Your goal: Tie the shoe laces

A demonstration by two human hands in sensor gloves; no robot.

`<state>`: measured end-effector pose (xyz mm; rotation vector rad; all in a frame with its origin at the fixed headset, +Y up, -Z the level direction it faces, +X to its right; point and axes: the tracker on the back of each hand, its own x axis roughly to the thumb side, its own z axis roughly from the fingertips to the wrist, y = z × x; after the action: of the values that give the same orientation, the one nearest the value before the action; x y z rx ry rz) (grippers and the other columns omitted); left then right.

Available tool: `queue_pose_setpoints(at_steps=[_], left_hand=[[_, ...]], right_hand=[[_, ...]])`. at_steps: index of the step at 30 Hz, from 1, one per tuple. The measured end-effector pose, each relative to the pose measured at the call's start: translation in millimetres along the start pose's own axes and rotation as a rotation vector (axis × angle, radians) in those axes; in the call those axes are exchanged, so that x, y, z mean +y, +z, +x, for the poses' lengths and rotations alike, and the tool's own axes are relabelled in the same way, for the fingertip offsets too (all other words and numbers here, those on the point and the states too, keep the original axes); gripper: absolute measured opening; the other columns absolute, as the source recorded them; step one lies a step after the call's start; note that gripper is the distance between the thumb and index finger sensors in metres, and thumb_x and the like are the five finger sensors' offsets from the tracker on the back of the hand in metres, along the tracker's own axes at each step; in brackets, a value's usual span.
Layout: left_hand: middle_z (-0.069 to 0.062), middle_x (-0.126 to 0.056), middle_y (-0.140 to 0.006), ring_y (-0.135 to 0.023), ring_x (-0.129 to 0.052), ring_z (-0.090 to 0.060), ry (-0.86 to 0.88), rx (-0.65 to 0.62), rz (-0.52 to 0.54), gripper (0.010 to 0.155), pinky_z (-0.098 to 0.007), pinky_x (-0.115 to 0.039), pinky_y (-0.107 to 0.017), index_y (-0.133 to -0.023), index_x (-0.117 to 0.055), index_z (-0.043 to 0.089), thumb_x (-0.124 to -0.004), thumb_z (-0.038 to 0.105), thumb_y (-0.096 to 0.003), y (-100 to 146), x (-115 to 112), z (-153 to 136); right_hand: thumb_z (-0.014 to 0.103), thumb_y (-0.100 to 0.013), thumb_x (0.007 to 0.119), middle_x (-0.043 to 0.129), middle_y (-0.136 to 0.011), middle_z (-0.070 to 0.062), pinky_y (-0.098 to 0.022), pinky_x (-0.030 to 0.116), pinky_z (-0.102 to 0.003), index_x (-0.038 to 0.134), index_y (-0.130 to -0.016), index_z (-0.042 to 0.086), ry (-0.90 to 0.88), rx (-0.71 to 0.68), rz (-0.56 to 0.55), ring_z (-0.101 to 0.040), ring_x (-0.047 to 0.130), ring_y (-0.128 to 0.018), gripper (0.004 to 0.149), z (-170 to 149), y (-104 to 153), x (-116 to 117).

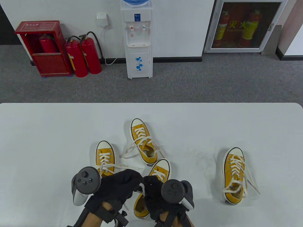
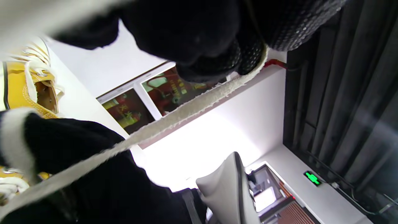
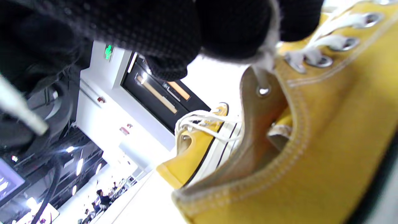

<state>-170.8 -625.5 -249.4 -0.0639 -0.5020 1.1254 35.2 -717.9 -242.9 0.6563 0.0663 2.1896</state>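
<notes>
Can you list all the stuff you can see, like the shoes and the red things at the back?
Shoes: four, yellow with white laces, on the table; far one, left one, right one, near one under the hands.
Table: one, white.
Fire extinguishers: two, red, on the floor by a red cabinet.
Water dispenser: one, white, at the wall.
Wall cabinet: one, grey-framed, right.
Left hand: black glove, pinching a lace.
Right hand: black glove, holding a lace.

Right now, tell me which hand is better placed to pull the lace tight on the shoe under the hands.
Probably left. The left hand fingers already pinch a taut lace. The right hand pinches lace close at the top eyelet of the near shoe, so it suits anchoring.
</notes>
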Motion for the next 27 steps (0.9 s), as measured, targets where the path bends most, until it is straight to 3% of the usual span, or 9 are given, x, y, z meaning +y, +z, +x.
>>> queue_pose_setpoints(at_steps=[5,13,19,27], left_hand=[[0.001,-0.100,-0.068,-0.021,-0.098,-0.013,-0.061,0.112,0.032,0.039,-0.047,-0.088,-0.034,-0.080,-0.087,0.028,-0.075,0.051,-0.0505,-21,1,-12],[0.002,-0.100,-0.068,-0.023,-0.098,-0.014,-0.255,0.291,0.064,0.039,-0.047,-0.087,-0.035,-0.079,-0.087,0.029,-0.075,0.052,-0.0499,-38,-6,-60],[0.002,-0.100,-0.067,-0.022,-0.098,-0.014,-0.318,0.318,0.002,0.039,-0.047,-0.087,-0.036,-0.079,-0.087,0.030,-0.076,0.053,-0.0486,-36,-22,-90],[0.002,-0.100,-0.066,-0.022,-0.098,-0.014,-0.380,0.316,-0.062,0.040,-0.047,-0.087,-0.035,-0.078,-0.087,0.030,-0.074,0.054,-0.0484,-19,-42,-100]], right_hand=[[0.012,-0.038,0.081,0.064,-0.096,-0.006,-0.059,0.061,-0.055,0.091,-0.084,0.019,-0.013,-0.015,-0.003,-0.020,0.081,-0.053,0.047,0,1,-1],[0.008,-0.038,0.079,0.072,-0.094,-0.002,-0.064,0.055,-0.060,0.098,-0.076,0.026,-0.097,-0.029,0.005,-0.022,0.081,-0.059,0.047,-5,4,-5],[0.009,-0.038,0.080,0.073,-0.094,-0.001,-0.066,0.053,-0.063,0.101,-0.072,0.028,-0.274,-0.009,-0.008,-0.021,0.083,-0.061,0.045,-19,4,-10],[0.010,-0.039,0.080,0.060,-0.104,-0.003,-0.065,0.054,-0.062,0.098,-0.077,0.029,-0.418,0.025,-0.075,-0.022,0.083,-0.062,0.046,-32,6,-14]])
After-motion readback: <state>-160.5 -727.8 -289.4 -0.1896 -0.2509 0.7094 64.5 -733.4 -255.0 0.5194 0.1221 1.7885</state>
